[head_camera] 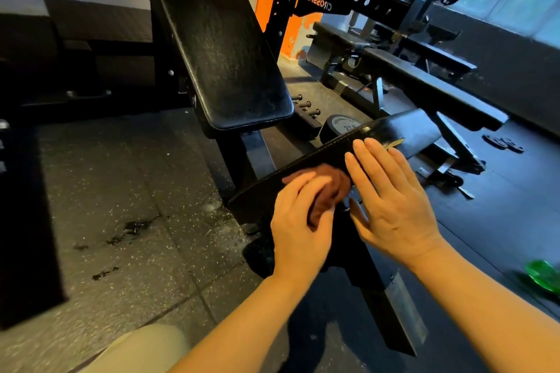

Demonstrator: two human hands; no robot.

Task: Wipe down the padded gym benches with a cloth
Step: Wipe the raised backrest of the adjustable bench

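The left hand [298, 221] has its fingers curled around a bunched reddish-brown cloth [328, 188], pressing it onto the near end of the black seat pad [378, 133], just below the tilted back pad [224, 48], while the right hand [391, 194] lies flat with straight fingers on the same pad just beside the cloth. The cloth looks soft and light, so it should crumple easily and is best held as a wad under the palm. The padded vinyl looks smooth, firm and a little slippery, so steadying it with the flat hand seems sensible.
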